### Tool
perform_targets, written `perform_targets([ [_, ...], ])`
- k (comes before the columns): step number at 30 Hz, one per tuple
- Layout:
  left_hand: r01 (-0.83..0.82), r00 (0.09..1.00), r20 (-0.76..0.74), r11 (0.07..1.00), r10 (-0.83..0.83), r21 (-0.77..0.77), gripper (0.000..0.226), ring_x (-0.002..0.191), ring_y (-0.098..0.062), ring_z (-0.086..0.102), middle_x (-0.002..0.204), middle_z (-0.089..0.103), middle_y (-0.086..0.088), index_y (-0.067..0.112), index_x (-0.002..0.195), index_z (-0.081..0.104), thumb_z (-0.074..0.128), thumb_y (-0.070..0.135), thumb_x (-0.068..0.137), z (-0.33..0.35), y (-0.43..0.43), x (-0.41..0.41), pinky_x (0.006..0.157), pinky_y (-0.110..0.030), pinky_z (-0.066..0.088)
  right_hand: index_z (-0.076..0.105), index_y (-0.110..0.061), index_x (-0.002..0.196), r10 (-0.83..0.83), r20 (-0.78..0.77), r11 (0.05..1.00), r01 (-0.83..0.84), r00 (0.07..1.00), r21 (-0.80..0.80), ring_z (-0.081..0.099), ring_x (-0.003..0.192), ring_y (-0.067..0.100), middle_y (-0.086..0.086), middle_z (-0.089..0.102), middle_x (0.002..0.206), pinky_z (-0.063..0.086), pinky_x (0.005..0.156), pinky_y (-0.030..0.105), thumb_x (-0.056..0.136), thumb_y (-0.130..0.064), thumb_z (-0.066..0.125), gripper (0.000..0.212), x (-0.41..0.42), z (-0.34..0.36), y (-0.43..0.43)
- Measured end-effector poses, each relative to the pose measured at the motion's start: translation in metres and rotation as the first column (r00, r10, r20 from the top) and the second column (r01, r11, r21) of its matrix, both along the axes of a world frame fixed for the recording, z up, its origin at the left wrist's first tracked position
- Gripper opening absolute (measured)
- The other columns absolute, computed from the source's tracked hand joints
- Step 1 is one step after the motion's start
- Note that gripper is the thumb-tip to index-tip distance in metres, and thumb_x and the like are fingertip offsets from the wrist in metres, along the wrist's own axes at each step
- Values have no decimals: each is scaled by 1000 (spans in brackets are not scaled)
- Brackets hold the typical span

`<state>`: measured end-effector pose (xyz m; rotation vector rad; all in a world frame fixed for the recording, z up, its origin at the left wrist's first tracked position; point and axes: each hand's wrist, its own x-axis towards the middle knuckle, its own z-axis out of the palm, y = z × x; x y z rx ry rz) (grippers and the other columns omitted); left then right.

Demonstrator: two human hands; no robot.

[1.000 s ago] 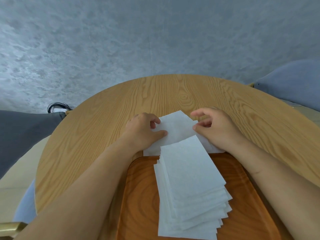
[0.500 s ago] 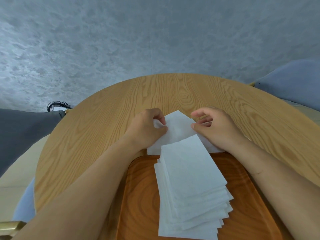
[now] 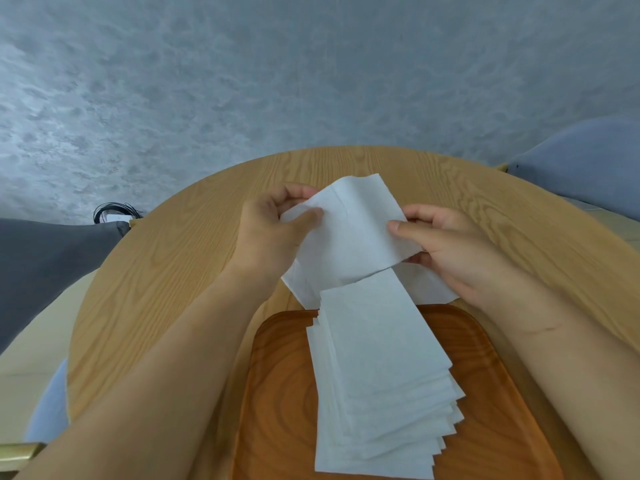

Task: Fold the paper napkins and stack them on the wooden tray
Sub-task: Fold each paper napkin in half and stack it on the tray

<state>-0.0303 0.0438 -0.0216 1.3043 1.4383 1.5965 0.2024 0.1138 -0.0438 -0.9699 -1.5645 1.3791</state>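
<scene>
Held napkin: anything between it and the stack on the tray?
Nothing visible. The left hand and right hand pinch the napkin just beyond the wooden tray; the stack lies uncovered.

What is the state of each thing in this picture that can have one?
Held napkin: raised above the table, pinched at both sides.
Left hand: pinches the napkin's left edge.
Right hand: pinches its right edge.
Loose napkins: flat on the table.
Folded stack: on the wooden tray, fanned.

napkin (image 3: 353, 233): white, creased, aloft | stack (image 3: 377, 358) (fanned): on tray (image 3: 277, 393)
</scene>
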Motion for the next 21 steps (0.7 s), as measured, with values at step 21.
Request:
perform_targets([
  [21, 151, 981, 158, 956, -113, -252, 21, 96, -26, 79, 105, 81, -10, 5, 109, 78, 66, 20, 101, -10, 3, 1, 78, -37, 66, 83, -28, 85, -57, -23, 981, 60, 998, 184, 72, 104, 15, -3, 81, 102, 53, 94, 37, 82, -61, 62, 40, -11, 14, -19],
])
